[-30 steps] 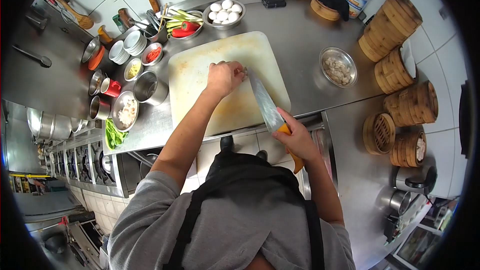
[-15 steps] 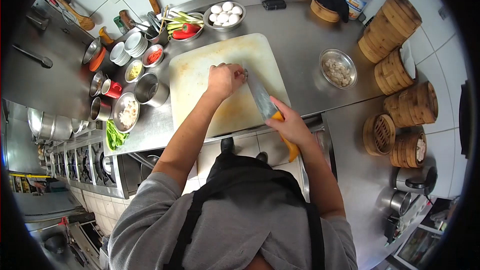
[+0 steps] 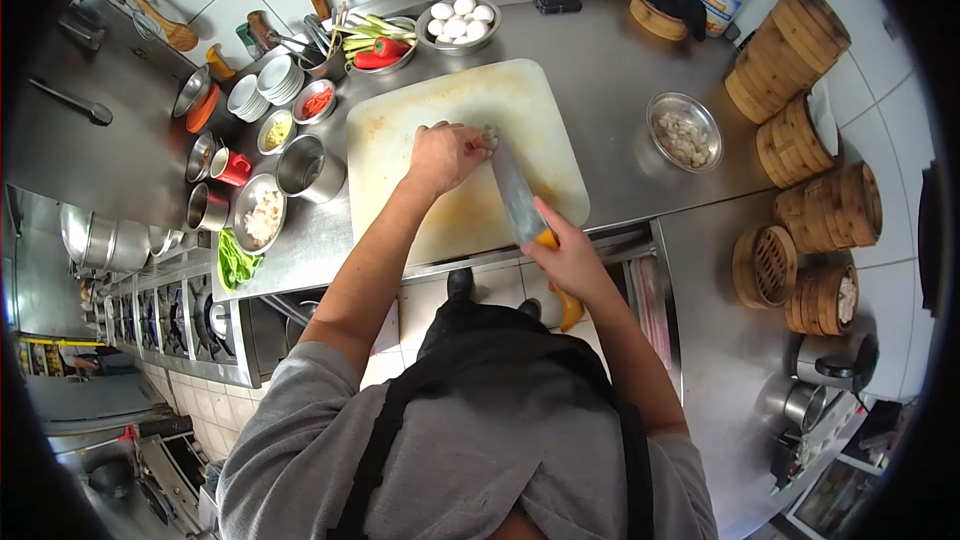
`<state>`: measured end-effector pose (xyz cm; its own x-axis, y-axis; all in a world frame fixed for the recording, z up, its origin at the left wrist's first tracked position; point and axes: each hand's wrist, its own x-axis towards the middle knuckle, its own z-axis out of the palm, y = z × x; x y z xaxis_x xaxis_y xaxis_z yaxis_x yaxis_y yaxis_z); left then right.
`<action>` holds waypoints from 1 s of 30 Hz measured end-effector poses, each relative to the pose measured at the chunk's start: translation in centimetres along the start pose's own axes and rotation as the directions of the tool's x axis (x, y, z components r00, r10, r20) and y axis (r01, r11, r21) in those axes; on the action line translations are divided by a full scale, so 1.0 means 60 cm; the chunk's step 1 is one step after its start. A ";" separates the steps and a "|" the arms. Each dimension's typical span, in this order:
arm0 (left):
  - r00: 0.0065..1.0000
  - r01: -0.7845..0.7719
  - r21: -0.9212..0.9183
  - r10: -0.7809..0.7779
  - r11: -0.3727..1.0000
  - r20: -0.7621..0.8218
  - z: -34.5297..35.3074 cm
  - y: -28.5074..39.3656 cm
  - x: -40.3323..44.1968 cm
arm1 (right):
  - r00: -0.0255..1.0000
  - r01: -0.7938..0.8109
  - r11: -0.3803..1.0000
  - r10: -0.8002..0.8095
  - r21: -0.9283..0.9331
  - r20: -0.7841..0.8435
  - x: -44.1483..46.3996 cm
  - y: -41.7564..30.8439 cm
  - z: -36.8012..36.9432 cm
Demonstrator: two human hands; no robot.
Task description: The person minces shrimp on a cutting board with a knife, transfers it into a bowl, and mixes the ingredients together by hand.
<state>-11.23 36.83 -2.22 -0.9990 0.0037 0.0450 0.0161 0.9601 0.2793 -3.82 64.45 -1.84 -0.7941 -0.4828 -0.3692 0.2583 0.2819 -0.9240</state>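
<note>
On the white cutting board (image 3: 400,210), my left hand (image 3: 445,155) has its fingers curled around a small greyish piece (image 3: 490,137), which looks like a shrimp. My right hand (image 3: 568,252) is closed on the yellow handle of a large knife (image 3: 514,195). The blade points away from me, and its tip lies right beside the piece and my left fingertips. To the right of the board, a metal bowl (image 3: 684,132) holds several similar pale pieces.
Behind the board are a bowl of eggs (image 3: 459,24) and a bowl of vegetables (image 3: 378,50). Small bowls, a steel pot (image 3: 310,169) and a red cup (image 3: 231,167) stand at the left. Bamboo steamers (image 3: 790,50) line the right side.
My right hand and the knife have drawn slightly back to the left, and the blade's angle has shifted. My left hand stays by the piece. The whole view has shifted a little.
</note>
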 end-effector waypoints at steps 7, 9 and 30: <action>0.996 0.071 -0.016 -0.072 0.997 -0.057 0.014 0.003 -0.002 | 0.999 0.025 0.996 -0.026 -0.089 -0.019 -0.016 0.012 0.021; 0.994 0.036 -0.019 -0.038 0.999 -0.099 0.016 0.002 -0.008 | 0.997 0.070 0.995 -0.072 -0.066 -0.017 -0.029 0.020 0.027; 0.947 0.105 0.223 -0.030 0.969 -0.319 -0.013 -0.090 -0.013 | 0.894 0.382 0.893 -0.292 -0.237 0.341 -0.085 0.060 0.003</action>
<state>-10.50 31.41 -3.01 -0.9335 -0.1141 0.3400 -0.0992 0.9932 0.0610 1.26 67.75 -3.28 -0.5972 -0.7965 -0.0942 -0.2029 0.2636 -0.9431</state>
